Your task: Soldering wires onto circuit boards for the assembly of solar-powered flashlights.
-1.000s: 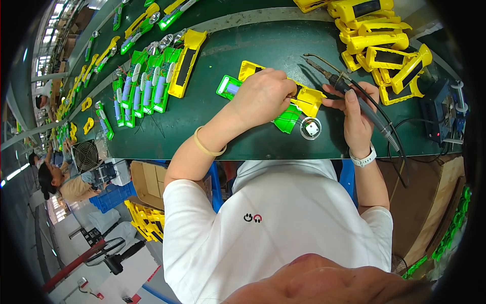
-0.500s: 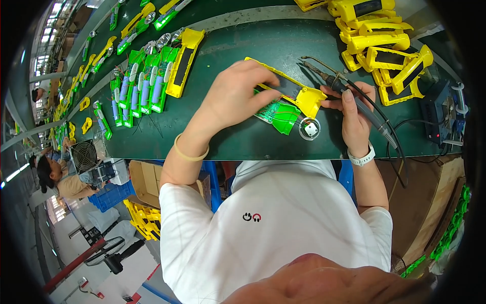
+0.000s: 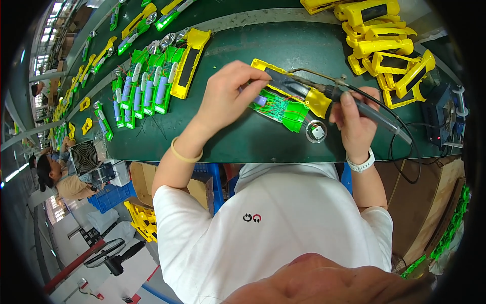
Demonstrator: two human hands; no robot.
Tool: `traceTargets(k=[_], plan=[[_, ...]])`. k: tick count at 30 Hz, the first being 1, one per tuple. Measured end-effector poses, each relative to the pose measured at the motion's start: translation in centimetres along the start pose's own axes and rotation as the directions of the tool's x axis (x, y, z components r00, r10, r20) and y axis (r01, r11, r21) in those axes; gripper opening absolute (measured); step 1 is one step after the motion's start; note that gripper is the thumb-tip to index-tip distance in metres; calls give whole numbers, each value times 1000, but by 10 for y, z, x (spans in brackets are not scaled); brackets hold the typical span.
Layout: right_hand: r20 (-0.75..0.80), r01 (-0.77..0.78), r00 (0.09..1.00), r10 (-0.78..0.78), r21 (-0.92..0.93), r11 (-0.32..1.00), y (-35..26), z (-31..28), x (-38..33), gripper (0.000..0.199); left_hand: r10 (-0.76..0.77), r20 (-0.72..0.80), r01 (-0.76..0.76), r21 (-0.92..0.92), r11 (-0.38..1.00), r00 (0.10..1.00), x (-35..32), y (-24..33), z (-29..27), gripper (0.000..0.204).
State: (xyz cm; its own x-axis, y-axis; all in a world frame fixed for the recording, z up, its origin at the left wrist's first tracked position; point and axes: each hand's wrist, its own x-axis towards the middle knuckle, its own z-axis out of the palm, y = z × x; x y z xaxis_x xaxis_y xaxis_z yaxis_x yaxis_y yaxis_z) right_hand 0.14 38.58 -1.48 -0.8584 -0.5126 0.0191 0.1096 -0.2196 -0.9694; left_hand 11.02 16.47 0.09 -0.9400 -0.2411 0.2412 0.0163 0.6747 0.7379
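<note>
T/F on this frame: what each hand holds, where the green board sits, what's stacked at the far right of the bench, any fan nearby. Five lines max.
1. The right hand holds a soldering iron. True.
2. The left hand rests flat on the green table, touching nothing. False: its fingers pinch at the yellow housing over the green circuit board.
3. The green circuit board lies in front of the person, between the two hands. True.
4. The yellow shells at the far right are blue. False: they are yellow.
5. A small fan stands below the table's left edge. True.
</note>
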Motion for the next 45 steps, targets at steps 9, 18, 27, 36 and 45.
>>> traceTargets(k=[9,18,27,36,45], plan=[[81,-42,995,52,-119,992,21,23,6,28,108,283,-204,335,920,953,25,-18,-6,9],[109,-12,994,28,-149,989,32,29,10,28,71,337,-218,422,880,939,30,-19,-7,4],[2,112,994,-113,-66,991,14,-2,-2,23,65,351,-218,415,884,934,36,-17,-3,5],[-382,560,754,-534,-49,827,-39,-128,33,33,63,393,-234,403,885,917,38,-9,-5,5],[-358,576,599,-716,-430,696,-56,-203,110,35,44,405,-222,406,887,913,44,3,-1,3]])
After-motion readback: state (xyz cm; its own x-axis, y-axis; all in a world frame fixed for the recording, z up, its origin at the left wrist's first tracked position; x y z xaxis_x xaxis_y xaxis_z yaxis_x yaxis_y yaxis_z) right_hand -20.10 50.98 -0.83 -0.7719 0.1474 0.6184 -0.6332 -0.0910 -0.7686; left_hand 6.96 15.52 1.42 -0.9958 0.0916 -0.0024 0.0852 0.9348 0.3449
